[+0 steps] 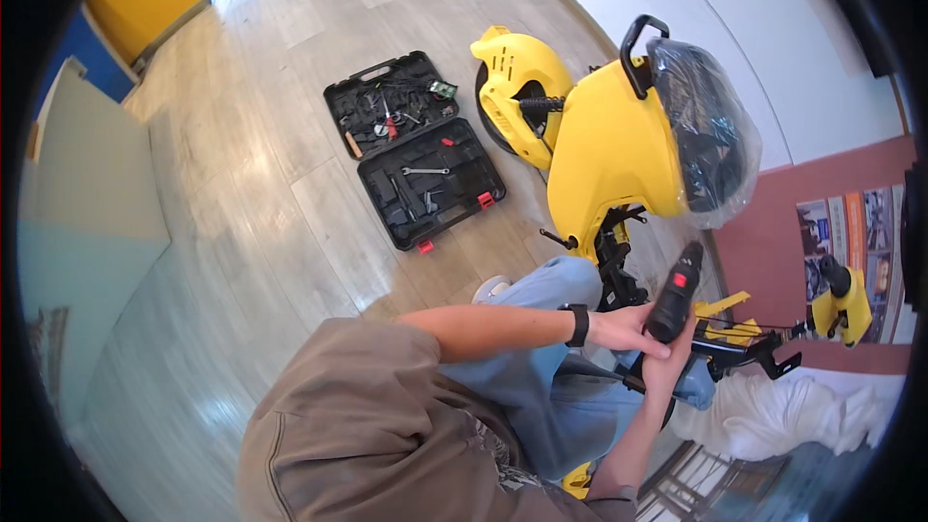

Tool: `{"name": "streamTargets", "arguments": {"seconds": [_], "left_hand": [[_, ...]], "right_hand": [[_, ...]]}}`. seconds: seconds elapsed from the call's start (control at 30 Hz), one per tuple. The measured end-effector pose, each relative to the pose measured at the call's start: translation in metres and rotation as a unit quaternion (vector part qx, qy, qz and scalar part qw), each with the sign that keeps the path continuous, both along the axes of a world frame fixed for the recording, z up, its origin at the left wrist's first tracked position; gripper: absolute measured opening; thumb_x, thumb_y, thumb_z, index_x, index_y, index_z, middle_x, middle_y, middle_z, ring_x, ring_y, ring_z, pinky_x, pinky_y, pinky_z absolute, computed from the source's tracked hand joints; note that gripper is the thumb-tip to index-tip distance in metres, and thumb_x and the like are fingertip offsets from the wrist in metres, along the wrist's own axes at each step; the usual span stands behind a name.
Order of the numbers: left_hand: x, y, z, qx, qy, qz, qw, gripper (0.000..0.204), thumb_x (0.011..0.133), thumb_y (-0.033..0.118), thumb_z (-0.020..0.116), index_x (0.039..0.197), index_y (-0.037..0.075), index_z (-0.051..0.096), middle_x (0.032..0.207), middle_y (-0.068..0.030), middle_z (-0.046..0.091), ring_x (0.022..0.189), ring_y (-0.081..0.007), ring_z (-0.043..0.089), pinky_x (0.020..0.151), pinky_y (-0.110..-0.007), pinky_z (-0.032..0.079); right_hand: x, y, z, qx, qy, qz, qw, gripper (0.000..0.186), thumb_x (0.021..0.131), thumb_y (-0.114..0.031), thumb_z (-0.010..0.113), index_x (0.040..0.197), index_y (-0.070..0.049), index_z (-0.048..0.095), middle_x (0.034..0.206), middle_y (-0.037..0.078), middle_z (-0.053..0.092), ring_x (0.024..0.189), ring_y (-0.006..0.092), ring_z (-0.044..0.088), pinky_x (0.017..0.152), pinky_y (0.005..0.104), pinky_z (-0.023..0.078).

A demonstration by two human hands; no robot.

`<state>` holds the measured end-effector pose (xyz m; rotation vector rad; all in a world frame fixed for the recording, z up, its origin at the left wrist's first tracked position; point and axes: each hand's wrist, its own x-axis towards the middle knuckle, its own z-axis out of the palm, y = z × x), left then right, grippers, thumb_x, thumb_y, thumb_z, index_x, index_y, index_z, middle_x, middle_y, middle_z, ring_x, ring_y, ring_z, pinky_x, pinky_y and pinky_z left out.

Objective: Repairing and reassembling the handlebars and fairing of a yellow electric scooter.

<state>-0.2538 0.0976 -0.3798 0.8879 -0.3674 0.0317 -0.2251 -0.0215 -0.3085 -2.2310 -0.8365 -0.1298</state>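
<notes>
Both of my hands are at a black cordless drill (pixel 674 298) with a red switch, its chuck pointing up and away. My right hand (pixel 681 346) is closed round its lower part, with the handle mostly hidden. My left hand (pixel 623 328), below a black wristband, is closed against the same drill from the left; some of its fingers are out of sight. Just beyond my hands stands a yellow scooter (pixel 609 140). Clear plastic wraps its dark seat (pixel 710 126), and its black frame parts (pixel 617 256) lie bare near my knee.
On the wooden floor lies an open black tool case (pixel 379 195), holding a combination wrench (pixel 425 171) and several small tools. The scooter's rear wheel cover (pixel 522 63) is at the back. White cloth or plastic (pixel 773 413) lies right of my legs, near a wall with posters (pixel 875 222).
</notes>
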Motion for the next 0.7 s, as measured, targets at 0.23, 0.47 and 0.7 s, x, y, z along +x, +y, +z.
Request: {"name": "streamTargets", "arguments": {"seconds": [0.23,0.47,0.7], "left_hand": [[-0.029,0.069,0.006,-0.148,0.204,0.171,0.953,0.047,0.088,0.029,0.071,0.126,0.008,0.051,0.117,-0.0058,0.060,0.112,-0.0161,0.056,0.095,-0.035,0.048],[-0.059,0.189,-0.121,-0.268,0.400,0.198,0.854,0.033,0.094,0.036,0.058,0.109,0.007,0.058,0.108,-0.0127,0.069,0.106,-0.0261,0.066,0.095,-0.041,0.050],[-0.097,0.254,-0.343,-0.308,0.466,0.306,0.771,0.037,0.093,0.031,0.061,0.117,0.003,0.058,0.115,-0.0148,0.065,0.106,-0.0297,0.061,0.099,-0.045,0.047]], "right_hand": [[-0.015,0.085,0.024,-0.256,-0.088,0.138,0.953,0.083,0.078,-0.020,0.069,0.147,0.002,0.029,0.128,0.021,0.054,0.122,0.0371,0.049,0.106,0.0496,0.032],[-0.026,-0.011,0.038,-0.249,-0.200,0.076,0.944,0.058,0.081,-0.026,0.064,0.132,0.000,0.050,0.133,0.017,0.051,0.128,0.0355,0.045,0.108,0.0527,0.028],[-0.081,-0.191,-0.045,-0.474,0.012,-0.238,0.848,0.067,0.085,-0.034,0.061,0.142,-0.006,0.040,0.149,0.019,0.033,0.138,0.0406,0.029,0.112,0.0557,0.020]]}}
